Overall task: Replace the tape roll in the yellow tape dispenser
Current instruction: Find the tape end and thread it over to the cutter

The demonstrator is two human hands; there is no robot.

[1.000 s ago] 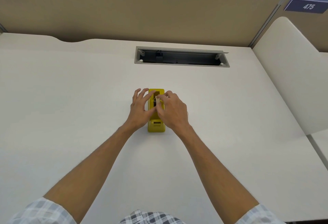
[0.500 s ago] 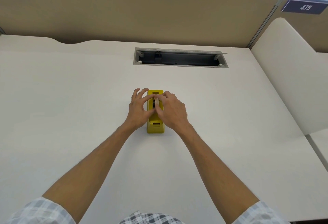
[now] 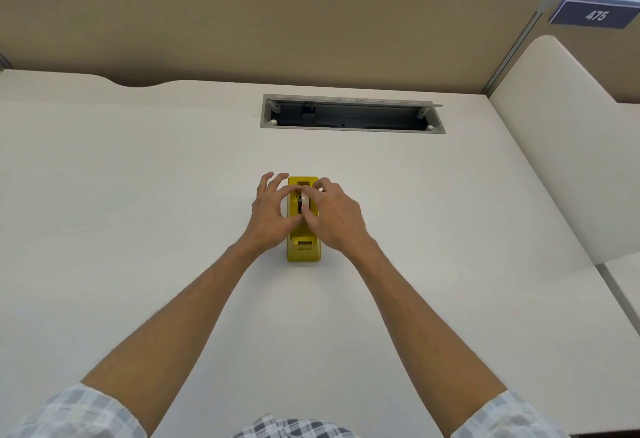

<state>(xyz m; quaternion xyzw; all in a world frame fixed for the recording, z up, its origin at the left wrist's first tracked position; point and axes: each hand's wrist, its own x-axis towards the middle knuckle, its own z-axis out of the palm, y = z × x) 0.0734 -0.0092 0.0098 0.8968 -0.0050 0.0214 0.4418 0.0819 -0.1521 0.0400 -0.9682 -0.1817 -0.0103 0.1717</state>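
Observation:
The yellow tape dispenser [image 3: 304, 247] stands on the white desk [image 3: 138, 212], its cutter end towards me. A pale tape roll [image 3: 305, 200] sits in its slot, mostly hidden by fingers. My left hand [image 3: 273, 215] presses against the dispenser's left side, thumb and forefinger on the roll, the other fingers spread. My right hand [image 3: 332, 219] covers the right side and pinches the roll from above. Both hands meet over the middle of the dispenser.
An open cable tray slot [image 3: 351, 117] is set into the desk behind the dispenser. A tan partition wall [image 3: 277, 21] runs along the back. A cream side panel [image 3: 561, 146] borders the desk on the right.
Both hands have stayed on the dispenser. The fingers have shifted slightly on the roll, which sits a little lower in the slot. The view has tilted a bit.

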